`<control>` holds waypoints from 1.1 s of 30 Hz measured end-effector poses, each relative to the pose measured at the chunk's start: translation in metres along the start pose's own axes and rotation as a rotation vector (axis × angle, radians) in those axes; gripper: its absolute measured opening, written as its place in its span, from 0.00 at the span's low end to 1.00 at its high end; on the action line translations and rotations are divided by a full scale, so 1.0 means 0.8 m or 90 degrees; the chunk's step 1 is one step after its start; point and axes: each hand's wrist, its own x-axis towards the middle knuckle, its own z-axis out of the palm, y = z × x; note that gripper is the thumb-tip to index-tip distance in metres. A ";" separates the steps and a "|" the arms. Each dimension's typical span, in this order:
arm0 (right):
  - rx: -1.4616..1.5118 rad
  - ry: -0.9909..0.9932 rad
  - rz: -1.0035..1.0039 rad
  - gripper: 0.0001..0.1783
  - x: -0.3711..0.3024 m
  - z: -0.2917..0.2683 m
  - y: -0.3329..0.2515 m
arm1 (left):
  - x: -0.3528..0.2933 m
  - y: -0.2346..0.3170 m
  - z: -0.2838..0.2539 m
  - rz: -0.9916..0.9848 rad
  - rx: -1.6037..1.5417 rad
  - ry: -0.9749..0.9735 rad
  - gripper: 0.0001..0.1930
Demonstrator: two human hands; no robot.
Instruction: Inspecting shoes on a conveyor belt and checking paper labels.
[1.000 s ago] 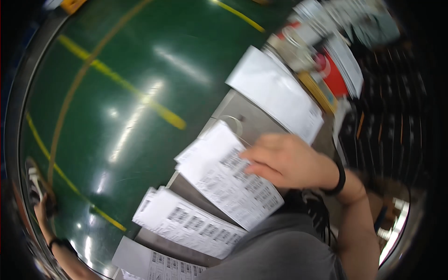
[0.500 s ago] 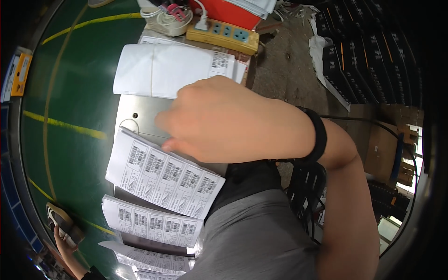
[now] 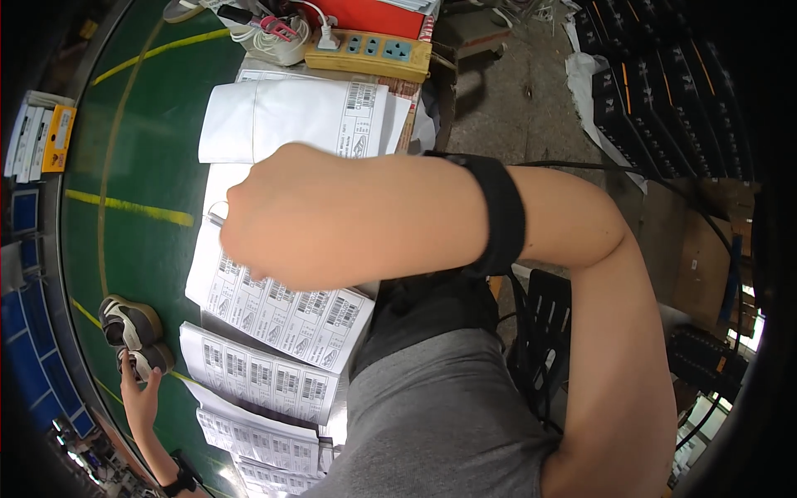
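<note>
My right hand [image 3: 286, 217], closed with its fingers turned down out of sight, lies over the upper part of a stack of white label sheets [image 3: 286, 319] printed with barcodes. What it grips, if anything, is hidden under it. A metal ring [image 3: 217, 211] shows just beyond its knuckles. At the lower left, my left hand [image 3: 141, 402] has its fingers at the opening of a dark grey and white shoe [image 3: 149, 360], its thumb along the side. A matching shoe [image 3: 131, 322] stands right beside it on the green belt [image 3: 141, 249].
More label stacks [image 3: 257, 373] lie below, and a folded white bundle [image 3: 278, 116] tied with string lies above. Behind it are a yellow power strip [image 3: 369, 55] and coiled white cable [image 3: 278, 46]. Black boxes [image 3: 664, 116] are piled at the right; an orange box [image 3: 58, 139] stands far left.
My right hand has moved left, from the bare metal beside the labels onto the label stack. My left hand stays at the shoe; the second shoe now shows clearly. The view has shifted slightly.
</note>
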 end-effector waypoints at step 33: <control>0.444 -0.537 0.153 0.17 -0.477 0.175 0.006 | -0.347 0.171 0.318 -0.101 -0.432 -0.570 0.29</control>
